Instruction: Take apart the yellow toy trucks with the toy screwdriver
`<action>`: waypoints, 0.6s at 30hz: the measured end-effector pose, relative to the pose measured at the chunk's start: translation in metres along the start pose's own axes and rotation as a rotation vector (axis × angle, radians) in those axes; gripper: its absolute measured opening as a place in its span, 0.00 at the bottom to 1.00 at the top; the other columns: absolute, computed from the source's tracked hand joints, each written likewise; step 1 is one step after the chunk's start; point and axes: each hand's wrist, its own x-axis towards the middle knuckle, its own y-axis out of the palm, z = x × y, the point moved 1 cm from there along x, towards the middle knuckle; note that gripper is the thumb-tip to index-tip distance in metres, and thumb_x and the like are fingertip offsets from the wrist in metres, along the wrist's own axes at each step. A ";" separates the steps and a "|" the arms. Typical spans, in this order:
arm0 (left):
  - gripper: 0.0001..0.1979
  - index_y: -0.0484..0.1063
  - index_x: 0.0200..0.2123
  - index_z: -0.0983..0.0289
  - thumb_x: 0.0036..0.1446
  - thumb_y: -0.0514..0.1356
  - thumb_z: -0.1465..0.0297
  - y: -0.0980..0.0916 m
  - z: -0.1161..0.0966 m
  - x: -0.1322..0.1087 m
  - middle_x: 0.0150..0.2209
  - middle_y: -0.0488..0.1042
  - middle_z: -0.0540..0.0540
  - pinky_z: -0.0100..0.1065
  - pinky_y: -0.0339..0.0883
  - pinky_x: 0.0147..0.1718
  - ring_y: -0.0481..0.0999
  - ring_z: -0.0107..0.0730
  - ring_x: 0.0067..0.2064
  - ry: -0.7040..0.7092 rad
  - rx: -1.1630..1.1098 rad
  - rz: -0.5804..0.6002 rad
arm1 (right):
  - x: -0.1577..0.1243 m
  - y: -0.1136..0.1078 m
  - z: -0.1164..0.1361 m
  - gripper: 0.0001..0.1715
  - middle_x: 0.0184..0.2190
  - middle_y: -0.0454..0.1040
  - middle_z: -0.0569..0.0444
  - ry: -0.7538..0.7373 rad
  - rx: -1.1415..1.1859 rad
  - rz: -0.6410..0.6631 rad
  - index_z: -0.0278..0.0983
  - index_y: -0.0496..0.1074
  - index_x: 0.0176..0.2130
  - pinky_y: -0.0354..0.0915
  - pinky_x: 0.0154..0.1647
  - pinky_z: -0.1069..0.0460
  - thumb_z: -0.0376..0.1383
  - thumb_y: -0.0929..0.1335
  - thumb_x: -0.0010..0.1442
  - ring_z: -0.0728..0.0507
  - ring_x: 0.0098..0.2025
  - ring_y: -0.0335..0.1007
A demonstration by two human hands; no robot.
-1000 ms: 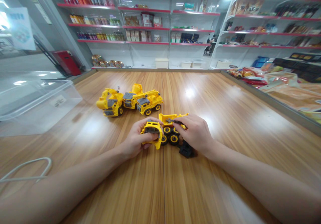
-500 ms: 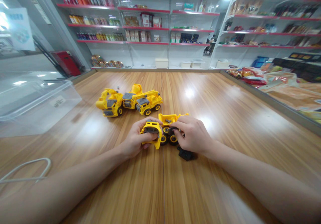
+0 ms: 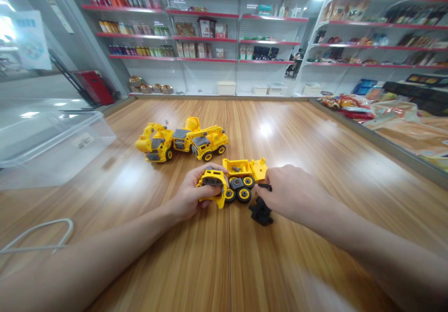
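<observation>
Where fingers grip toy, wooden table, shelves

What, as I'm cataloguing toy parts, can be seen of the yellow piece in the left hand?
The yellow piece is a hollow, plastic-looking shell with small openings near its top and dark grey inside. Its hollow side shows. The left hand grips it, thumb reaching into the hollow. It is left of the toy wheels; whether it touches them is unclear.
</observation>
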 end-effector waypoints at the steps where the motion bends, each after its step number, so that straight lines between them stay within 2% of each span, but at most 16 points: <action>1: 0.23 0.70 0.48 0.66 0.48 0.67 0.70 0.000 0.000 0.000 0.35 0.74 0.56 0.21 0.48 0.13 0.65 0.22 0.23 -0.003 -0.003 0.000 | -0.002 0.000 -0.001 0.15 0.15 0.70 0.50 -0.025 0.020 0.011 0.38 0.74 0.21 0.49 0.20 0.51 0.43 0.72 0.52 0.45 0.16 0.62; 4: 0.23 0.69 0.48 0.66 0.48 0.67 0.70 0.000 0.000 0.000 0.35 0.74 0.56 0.21 0.48 0.13 0.65 0.21 0.23 -0.008 -0.003 0.007 | -0.002 0.003 -0.003 0.13 0.15 0.70 0.51 -0.094 0.060 0.018 0.39 0.74 0.23 0.49 0.19 0.51 0.43 0.73 0.52 0.45 0.16 0.64; 7: 0.23 0.69 0.48 0.66 0.49 0.67 0.69 -0.001 0.000 0.000 0.36 0.74 0.56 0.21 0.49 0.13 0.64 0.20 0.23 0.000 0.000 0.021 | 0.001 0.005 -0.005 0.09 0.18 0.73 0.51 -0.086 0.061 0.040 0.39 0.75 0.25 0.49 0.19 0.51 0.41 0.73 0.52 0.45 0.17 0.66; 10: 0.22 0.68 0.48 0.65 0.50 0.67 0.68 -0.001 0.000 0.000 0.36 0.73 0.56 0.20 0.49 0.13 0.64 0.21 0.24 0.015 0.017 0.028 | 0.004 0.006 -0.002 0.08 0.20 0.75 0.50 -0.080 0.056 0.010 0.38 0.75 0.27 0.48 0.18 0.52 0.40 0.74 0.51 0.43 0.19 0.68; 14: 0.23 0.66 0.50 0.63 0.52 0.68 0.66 0.000 0.000 -0.001 0.31 0.70 0.51 0.20 0.52 0.13 0.64 0.20 0.22 0.011 0.084 -0.004 | -0.003 0.012 0.011 0.12 0.19 0.73 0.53 -0.140 0.098 -0.203 0.38 0.71 0.27 0.49 0.18 0.51 0.42 0.71 0.57 0.45 0.18 0.67; 16: 0.24 0.65 0.52 0.61 0.53 0.68 0.66 0.001 0.000 -0.002 0.30 0.69 0.49 0.20 0.53 0.13 0.62 0.18 0.20 0.006 0.118 -0.012 | -0.011 0.019 0.020 0.09 0.25 0.77 0.53 -0.269 0.212 -0.301 0.38 0.71 0.33 0.56 0.22 0.51 0.41 0.68 0.61 0.45 0.23 0.72; 18: 0.26 0.63 0.54 0.59 0.54 0.67 0.65 0.002 -0.001 -0.002 0.30 0.69 0.48 0.20 0.54 0.13 0.61 0.16 0.18 0.005 0.128 -0.009 | -0.018 0.025 0.027 0.09 0.34 0.79 0.52 -0.435 0.319 -0.407 0.37 0.70 0.44 0.64 0.29 0.51 0.36 0.66 0.63 0.45 0.31 0.76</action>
